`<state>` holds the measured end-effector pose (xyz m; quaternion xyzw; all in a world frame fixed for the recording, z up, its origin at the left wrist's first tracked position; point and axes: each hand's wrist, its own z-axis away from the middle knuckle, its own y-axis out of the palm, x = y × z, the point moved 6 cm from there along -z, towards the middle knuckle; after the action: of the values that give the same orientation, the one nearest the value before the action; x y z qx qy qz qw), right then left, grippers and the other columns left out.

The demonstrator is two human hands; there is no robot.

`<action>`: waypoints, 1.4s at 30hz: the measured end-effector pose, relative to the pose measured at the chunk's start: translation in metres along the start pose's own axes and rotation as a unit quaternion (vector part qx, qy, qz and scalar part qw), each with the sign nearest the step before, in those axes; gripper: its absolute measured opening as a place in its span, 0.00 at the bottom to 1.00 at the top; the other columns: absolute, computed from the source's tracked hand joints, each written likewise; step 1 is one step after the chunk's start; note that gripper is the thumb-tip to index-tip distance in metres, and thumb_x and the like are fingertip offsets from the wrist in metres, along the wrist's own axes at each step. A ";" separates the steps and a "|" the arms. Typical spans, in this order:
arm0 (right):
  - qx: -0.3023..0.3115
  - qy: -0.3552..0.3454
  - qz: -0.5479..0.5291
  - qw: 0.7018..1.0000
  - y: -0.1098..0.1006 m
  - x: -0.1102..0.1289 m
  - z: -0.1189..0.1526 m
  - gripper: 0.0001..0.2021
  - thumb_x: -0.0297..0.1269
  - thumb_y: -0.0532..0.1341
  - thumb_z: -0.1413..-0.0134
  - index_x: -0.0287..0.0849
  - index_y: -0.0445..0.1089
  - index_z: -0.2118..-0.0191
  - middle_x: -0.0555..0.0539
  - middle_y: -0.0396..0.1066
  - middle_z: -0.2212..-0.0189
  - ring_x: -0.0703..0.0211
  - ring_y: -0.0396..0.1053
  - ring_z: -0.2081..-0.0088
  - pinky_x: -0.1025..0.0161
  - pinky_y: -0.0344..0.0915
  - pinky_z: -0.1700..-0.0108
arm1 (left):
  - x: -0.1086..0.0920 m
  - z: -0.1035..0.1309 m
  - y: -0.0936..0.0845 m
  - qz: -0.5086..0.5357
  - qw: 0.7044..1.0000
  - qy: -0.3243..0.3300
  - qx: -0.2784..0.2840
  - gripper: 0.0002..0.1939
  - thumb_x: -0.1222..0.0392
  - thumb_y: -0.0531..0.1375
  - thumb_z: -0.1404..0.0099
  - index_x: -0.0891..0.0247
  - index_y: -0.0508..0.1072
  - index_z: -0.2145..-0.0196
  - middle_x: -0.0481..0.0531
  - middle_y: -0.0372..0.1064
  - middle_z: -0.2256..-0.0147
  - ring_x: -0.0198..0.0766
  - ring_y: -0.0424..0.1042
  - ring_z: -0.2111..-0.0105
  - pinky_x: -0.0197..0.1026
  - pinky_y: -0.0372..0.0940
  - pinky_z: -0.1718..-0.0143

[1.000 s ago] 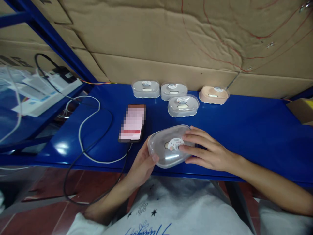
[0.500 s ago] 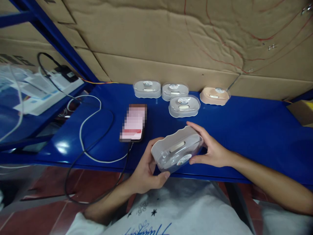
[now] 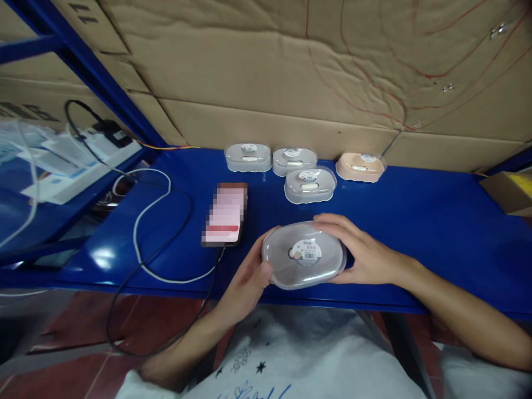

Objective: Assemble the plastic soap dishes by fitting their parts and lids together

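Observation:
Between my two hands is a small oval grey plastic box (image 3: 276, 266) with a clear lid and a round printed sticker on top. Its lid side faces up toward me, above the front part of the blue table. My left hand (image 3: 251, 282) grips the left end, thumb on the near edge. Around the right end are the fingers of my right hand (image 3: 361, 252), with the thumb low on the near side. Behind it stand similar grey boxes: one in front (image 3: 310, 194), one at the left (image 3: 248, 160) and one in the middle (image 3: 282, 162). A peach box (image 3: 359, 169) sits farther right.
A phone (image 3: 226, 213) with a blurred screen lies left of the boxes, a black cable plugged in. White and black cables (image 3: 137, 233) loop across the table's left side. Cardboard (image 3: 233, 72) walls the back. A carton (image 3: 509, 191) stands at the right edge.
My hands have turned the held box from a tilt, with its wavy-edged side showing, so that its stickered lid now faces me. The view has shifted slightly.

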<state>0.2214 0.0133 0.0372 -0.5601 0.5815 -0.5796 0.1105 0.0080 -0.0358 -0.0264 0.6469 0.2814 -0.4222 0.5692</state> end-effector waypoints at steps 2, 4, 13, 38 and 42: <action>0.017 0.023 0.001 1.000 -0.007 -0.004 0.001 0.49 0.48 0.74 0.43 0.52 0.49 0.23 0.36 0.57 0.28 0.41 0.61 0.28 0.46 0.68 0.32 | 0.002 0.001 0.001 0.005 1.000 -0.026 0.013 0.32 0.42 0.63 0.26 0.47 0.64 0.29 0.57 0.67 0.33 0.56 0.65 0.32 0.58 0.63 0.33; 0.034 0.045 0.003 0.998 -0.016 -0.009 0.003 0.49 0.50 0.75 0.45 0.52 0.51 0.24 0.38 0.59 0.29 0.41 0.62 0.29 0.46 0.68 0.32 | 0.003 0.001 0.003 -0.001 0.999 -0.035 0.030 0.33 0.44 0.60 0.24 0.42 0.58 0.26 0.56 0.63 0.30 0.55 0.65 0.32 0.57 0.64 0.33; 0.018 0.126 0.049 0.991 -0.054 -0.059 0.013 0.47 0.53 0.76 0.49 0.53 0.56 0.27 0.40 0.65 0.33 0.36 0.68 0.34 0.38 0.68 0.33 | -0.009 0.000 0.013 -0.123 0.988 0.026 0.088 0.25 0.56 0.59 0.22 0.42 0.66 0.30 0.52 0.49 0.24 0.57 0.56 0.27 0.61 0.60 0.30; -0.119 0.266 0.227 0.929 -0.127 -0.176 0.064 0.35 0.56 0.50 0.26 0.44 0.50 0.24 0.35 0.50 0.23 0.36 0.47 0.23 0.35 0.46 0.24 | -0.012 0.002 0.015 -0.178 0.975 0.029 0.127 0.15 0.55 0.59 0.22 0.50 0.76 0.41 0.56 0.63 0.35 0.48 0.69 0.40 0.49 0.67 0.38; -0.101 0.287 0.257 0.917 -0.112 -0.199 0.067 0.38 0.56 0.52 0.30 0.41 0.48 0.24 0.31 0.48 0.23 0.28 0.47 0.24 0.26 0.49 0.28 | -0.011 0.004 0.015 -0.181 0.974 0.030 0.130 0.15 0.55 0.59 0.22 0.50 0.77 0.41 0.56 0.64 0.35 0.48 0.68 0.39 0.50 0.67 0.38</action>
<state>0.4012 0.1651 0.0031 -0.2094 0.7676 -0.6051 0.0266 0.0146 -0.0409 -0.0092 0.6660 0.3534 -0.5316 0.3859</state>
